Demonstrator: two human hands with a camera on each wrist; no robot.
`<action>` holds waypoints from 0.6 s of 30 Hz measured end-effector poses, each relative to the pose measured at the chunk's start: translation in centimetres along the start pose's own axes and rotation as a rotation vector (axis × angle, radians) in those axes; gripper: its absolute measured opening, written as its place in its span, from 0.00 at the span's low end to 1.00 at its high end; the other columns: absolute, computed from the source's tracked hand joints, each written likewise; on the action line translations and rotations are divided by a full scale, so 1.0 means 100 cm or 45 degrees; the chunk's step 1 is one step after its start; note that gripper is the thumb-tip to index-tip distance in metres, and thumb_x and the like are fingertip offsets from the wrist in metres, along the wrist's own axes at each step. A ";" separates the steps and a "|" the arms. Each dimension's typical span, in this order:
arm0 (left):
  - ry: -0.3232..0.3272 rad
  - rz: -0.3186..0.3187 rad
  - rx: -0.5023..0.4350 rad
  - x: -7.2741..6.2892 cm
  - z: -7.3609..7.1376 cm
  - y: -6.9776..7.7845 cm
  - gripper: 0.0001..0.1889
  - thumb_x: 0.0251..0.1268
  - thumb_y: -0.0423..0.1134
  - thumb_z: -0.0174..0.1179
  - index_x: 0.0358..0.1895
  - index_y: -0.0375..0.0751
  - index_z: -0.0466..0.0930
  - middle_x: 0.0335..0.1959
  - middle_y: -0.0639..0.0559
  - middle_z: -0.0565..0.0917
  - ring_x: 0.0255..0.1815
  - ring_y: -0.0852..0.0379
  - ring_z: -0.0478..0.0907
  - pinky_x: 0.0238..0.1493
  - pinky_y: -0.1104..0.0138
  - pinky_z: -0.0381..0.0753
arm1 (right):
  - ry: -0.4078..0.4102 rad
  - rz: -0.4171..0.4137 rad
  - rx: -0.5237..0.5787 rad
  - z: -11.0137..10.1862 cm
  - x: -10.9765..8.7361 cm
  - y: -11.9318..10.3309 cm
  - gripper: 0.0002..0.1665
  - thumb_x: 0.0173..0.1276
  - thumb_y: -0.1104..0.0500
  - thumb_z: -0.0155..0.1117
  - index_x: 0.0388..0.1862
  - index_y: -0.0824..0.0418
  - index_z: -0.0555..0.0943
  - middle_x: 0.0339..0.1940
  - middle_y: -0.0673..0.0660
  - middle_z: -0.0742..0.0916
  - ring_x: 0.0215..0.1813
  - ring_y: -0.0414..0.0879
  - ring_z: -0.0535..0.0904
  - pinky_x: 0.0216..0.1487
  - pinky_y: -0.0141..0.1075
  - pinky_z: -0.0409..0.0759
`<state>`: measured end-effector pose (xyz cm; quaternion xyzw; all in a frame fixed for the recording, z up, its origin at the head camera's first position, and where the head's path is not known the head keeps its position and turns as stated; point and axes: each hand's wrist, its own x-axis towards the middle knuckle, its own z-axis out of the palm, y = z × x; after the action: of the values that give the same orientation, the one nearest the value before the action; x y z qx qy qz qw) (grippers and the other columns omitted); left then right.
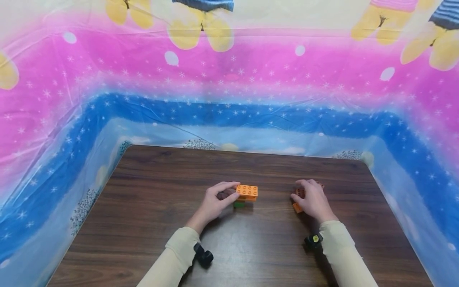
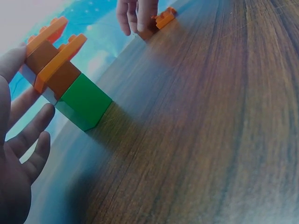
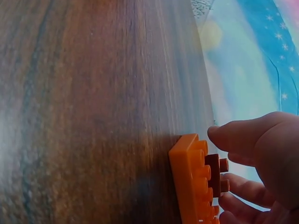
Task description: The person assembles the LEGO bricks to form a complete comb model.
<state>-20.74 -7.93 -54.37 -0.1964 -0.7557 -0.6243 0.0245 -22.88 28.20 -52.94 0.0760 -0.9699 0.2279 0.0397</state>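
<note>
In the head view my left hand (image 1: 211, 203) holds a small stack of toy bricks (image 1: 246, 191) standing on the table. A green brick (image 2: 85, 101) forms its base, with brown bricks and two orange bricks layered above. The thumb and index finger pinch the upper layers; the other fingers are spread apart. Farther right, my right hand (image 1: 315, 199) reaches over several loose bricks. Below its thumb lies an orange brick (image 3: 187, 177), with a brown brick (image 3: 214, 172) beside it. The fingertips are close to the brown brick; the thumb appears apart from it.
Both hands work over a dark wood-grain table (image 1: 150, 223). Behind it and along its sides hangs a pink and blue patterned cloth (image 1: 229, 87). A small black wrist camera (image 1: 203, 255) sits on the left sleeve, another wrist camera (image 1: 313, 241) on the right.
</note>
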 end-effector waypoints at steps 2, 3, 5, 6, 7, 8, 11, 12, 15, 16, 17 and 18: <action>-0.001 -0.001 0.001 0.000 0.000 0.000 0.18 0.74 0.43 0.68 0.65 0.58 0.85 0.58 0.55 0.86 0.54 0.49 0.85 0.50 0.59 0.85 | -0.002 -0.009 -0.008 0.001 0.001 -0.001 0.28 0.70 0.57 0.75 0.65 0.66 0.81 0.60 0.70 0.81 0.59 0.66 0.77 0.59 0.63 0.77; -0.002 -0.003 -0.002 0.000 0.000 0.000 0.18 0.74 0.43 0.68 0.64 0.58 0.85 0.58 0.55 0.86 0.54 0.48 0.85 0.50 0.59 0.85 | -0.004 -0.012 -0.010 0.001 0.001 -0.002 0.28 0.69 0.57 0.75 0.64 0.65 0.81 0.60 0.70 0.81 0.60 0.66 0.77 0.59 0.63 0.77; -0.004 -0.004 -0.004 0.000 0.000 0.000 0.18 0.74 0.42 0.68 0.64 0.58 0.85 0.58 0.55 0.86 0.54 0.48 0.85 0.50 0.59 0.85 | -0.011 -0.026 -0.005 0.002 0.001 -0.003 0.27 0.69 0.58 0.75 0.64 0.66 0.81 0.60 0.70 0.81 0.62 0.67 0.77 0.59 0.64 0.77; -0.004 -0.006 -0.005 0.000 0.000 0.000 0.18 0.74 0.42 0.68 0.64 0.58 0.85 0.58 0.55 0.86 0.54 0.48 0.85 0.50 0.58 0.85 | -0.015 -0.031 -0.005 0.003 0.001 -0.004 0.27 0.68 0.58 0.76 0.63 0.66 0.82 0.60 0.70 0.81 0.61 0.67 0.77 0.59 0.64 0.77; 0.000 -0.008 -0.010 0.000 0.000 0.001 0.19 0.74 0.41 0.68 0.65 0.56 0.85 0.59 0.54 0.86 0.54 0.47 0.85 0.51 0.57 0.85 | -0.021 -0.033 -0.002 0.003 0.001 -0.005 0.27 0.68 0.58 0.76 0.63 0.66 0.82 0.59 0.70 0.81 0.61 0.67 0.77 0.58 0.63 0.77; 0.003 -0.008 -0.018 0.000 0.000 0.001 0.19 0.74 0.40 0.68 0.64 0.55 0.86 0.58 0.53 0.86 0.54 0.46 0.85 0.51 0.55 0.85 | -0.028 -0.029 0.001 0.004 0.001 -0.005 0.27 0.68 0.59 0.76 0.63 0.65 0.82 0.60 0.70 0.81 0.61 0.66 0.77 0.58 0.63 0.78; 0.006 -0.014 -0.028 0.000 0.001 0.001 0.18 0.73 0.39 0.69 0.64 0.53 0.86 0.59 0.52 0.86 0.54 0.46 0.85 0.51 0.52 0.85 | -0.049 -0.021 -0.001 0.005 0.001 -0.006 0.25 0.68 0.59 0.76 0.62 0.64 0.82 0.59 0.69 0.82 0.58 0.64 0.79 0.56 0.62 0.79; 0.007 -0.017 -0.028 0.000 0.001 0.001 0.18 0.73 0.39 0.69 0.64 0.53 0.86 0.59 0.52 0.86 0.54 0.46 0.85 0.51 0.52 0.85 | -0.056 -0.019 -0.002 0.005 0.001 -0.007 0.24 0.68 0.59 0.76 0.62 0.63 0.83 0.59 0.68 0.82 0.58 0.64 0.79 0.56 0.61 0.79; 0.001 -0.013 -0.014 0.001 0.001 0.000 0.18 0.74 0.41 0.69 0.64 0.55 0.86 0.59 0.53 0.86 0.53 0.47 0.85 0.50 0.55 0.85 | -0.062 -0.035 0.002 0.005 0.001 -0.008 0.22 0.68 0.60 0.76 0.59 0.62 0.84 0.57 0.67 0.82 0.55 0.62 0.80 0.54 0.60 0.80; -0.001 -0.011 -0.010 0.001 0.000 0.000 0.18 0.74 0.41 0.68 0.64 0.55 0.86 0.59 0.53 0.86 0.53 0.47 0.85 0.50 0.56 0.85 | -0.060 -0.041 0.004 0.005 0.001 -0.008 0.21 0.68 0.61 0.75 0.58 0.63 0.84 0.56 0.66 0.83 0.54 0.61 0.81 0.54 0.59 0.80; -0.001 -0.008 -0.007 0.001 0.000 -0.001 0.18 0.74 0.41 0.68 0.64 0.55 0.86 0.59 0.53 0.86 0.53 0.48 0.85 0.50 0.57 0.86 | -0.059 -0.050 0.005 0.006 0.002 -0.009 0.20 0.68 0.62 0.75 0.57 0.63 0.85 0.55 0.66 0.83 0.54 0.60 0.81 0.53 0.58 0.80; -0.002 -0.006 -0.002 0.001 0.000 -0.001 0.18 0.74 0.42 0.68 0.64 0.55 0.86 0.58 0.53 0.86 0.53 0.48 0.85 0.50 0.58 0.86 | -0.055 -0.059 0.003 0.006 0.002 -0.009 0.19 0.68 0.62 0.75 0.56 0.63 0.85 0.54 0.66 0.83 0.53 0.60 0.80 0.53 0.57 0.80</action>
<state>-20.84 -7.90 -54.45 -0.1950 -0.7557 -0.6248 0.0222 -22.93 27.09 -53.08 0.1034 -0.9683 0.2262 0.0238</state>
